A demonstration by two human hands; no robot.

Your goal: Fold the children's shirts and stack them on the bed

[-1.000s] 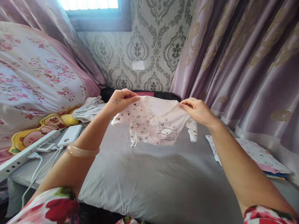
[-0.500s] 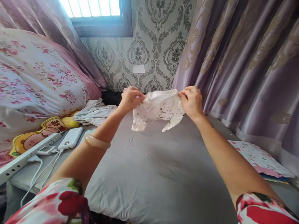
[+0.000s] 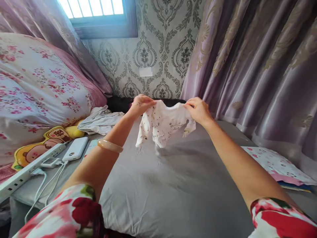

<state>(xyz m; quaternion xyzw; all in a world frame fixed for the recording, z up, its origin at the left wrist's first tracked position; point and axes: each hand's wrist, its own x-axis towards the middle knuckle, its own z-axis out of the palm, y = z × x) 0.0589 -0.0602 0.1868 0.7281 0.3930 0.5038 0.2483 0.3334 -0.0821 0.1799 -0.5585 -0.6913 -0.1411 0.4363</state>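
A small white baby top (image 3: 167, 120) with long sleeves, little dots and a line-drawn animal on its front hangs between my hands. My left hand (image 3: 141, 105) is closed on one shoulder of it. The other shoulder is pinched by my right hand (image 3: 198, 110), thumb against fingers. The top's neckline sags between the two grips, and its lower edge hangs at or just above the grey sheet (image 3: 168, 191); I cannot tell whether it touches.
On the left lie a crumpled pale cloth (image 3: 101, 120), a yellow cartoon cushion (image 3: 37, 150), a white power bank (image 3: 75, 148) and a power strip (image 3: 32, 170) with cables. Folded printed cloths (image 3: 277, 163) lie at the right, below the purple curtain (image 3: 235, 66).
The top has swung from a lifted, blurred position to hanging down, so its sleeves and body hang lower. Both hands have come down slightly and still hold its shoulders.
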